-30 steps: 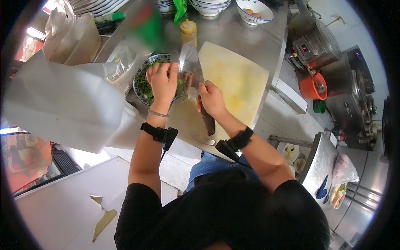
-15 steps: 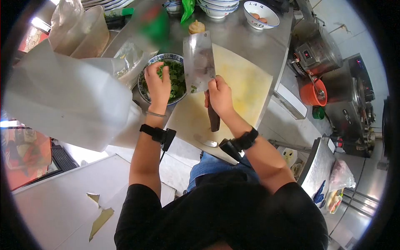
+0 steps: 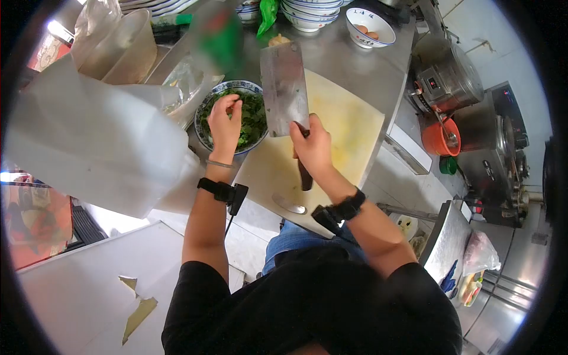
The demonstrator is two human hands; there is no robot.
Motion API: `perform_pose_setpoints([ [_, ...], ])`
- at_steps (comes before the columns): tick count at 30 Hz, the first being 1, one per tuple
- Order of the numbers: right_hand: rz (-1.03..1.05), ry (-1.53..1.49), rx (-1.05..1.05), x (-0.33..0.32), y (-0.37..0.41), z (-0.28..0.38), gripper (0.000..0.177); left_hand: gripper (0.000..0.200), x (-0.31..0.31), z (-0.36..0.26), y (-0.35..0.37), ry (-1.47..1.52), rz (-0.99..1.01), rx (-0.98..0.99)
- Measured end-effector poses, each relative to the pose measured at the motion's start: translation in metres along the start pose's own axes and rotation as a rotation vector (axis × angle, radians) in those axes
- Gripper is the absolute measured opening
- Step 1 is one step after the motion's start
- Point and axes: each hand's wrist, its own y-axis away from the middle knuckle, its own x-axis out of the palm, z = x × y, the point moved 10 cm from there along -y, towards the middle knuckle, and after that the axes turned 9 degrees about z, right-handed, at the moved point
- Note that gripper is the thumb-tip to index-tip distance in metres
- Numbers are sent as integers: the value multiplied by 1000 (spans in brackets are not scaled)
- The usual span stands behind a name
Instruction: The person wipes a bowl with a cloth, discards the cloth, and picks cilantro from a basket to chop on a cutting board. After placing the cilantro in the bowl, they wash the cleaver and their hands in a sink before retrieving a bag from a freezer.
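My right hand [image 3: 312, 145] is wrapped round the dark handle of a cleaver [image 3: 285, 89], its broad blade raised over the left part of a pale cutting board [image 3: 349, 118]. Small green bits cling to the blade. Over a blue-patterned bowl [image 3: 257, 144] of chopped green herbs [image 3: 251, 118] is my left hand [image 3: 225, 127], thumb and fingertips drawn together. Something small and dark shows at those fingertips, too small to name. On the board's near edge lies a small curved blade-like piece [image 3: 290, 205].
A large whitish plastic container [image 3: 100, 142] stands close on the left. Stacked bowls [image 3: 310, 15] and a bowl [image 3: 378, 36] with brown eggs sit at the back. To the right are an orange bucket [image 3: 441, 139] and a metal pot [image 3: 455, 68].
The fingers of my left hand have come together above the herbs. My right hand and the cleaver have shifted slightly, with the blade still raised.
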Motion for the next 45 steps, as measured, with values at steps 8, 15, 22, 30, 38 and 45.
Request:
perform_pose_setpoints([
  [8, -15, 1018, -911, -62, 17, 56, 21, 18, -11, 21, -26, 355, 206, -64],
  [15, -83, 1383, -1197, -47, 16, 61, 15, 35, 11, -70, -4, -32, 169, 228],
  [22, -138, 1329, -1243, 5, 12, 80, 15, 70, 47, -100, 1, -362, -11, 53],
  [30, -152, 1330, -1300, 19, 6, 95, 14, 74, 50, -74, -11, -469, -15, -196],
  [38, -221, 1296, -1284, 9, 1, 99, 16, 61, 47, -70, -11, -474, -78, -183],
  [45, -309, 1354, -1154, -16, -10, 98, 15, 50, 40, -54, -1, -489, -39, -185],
])
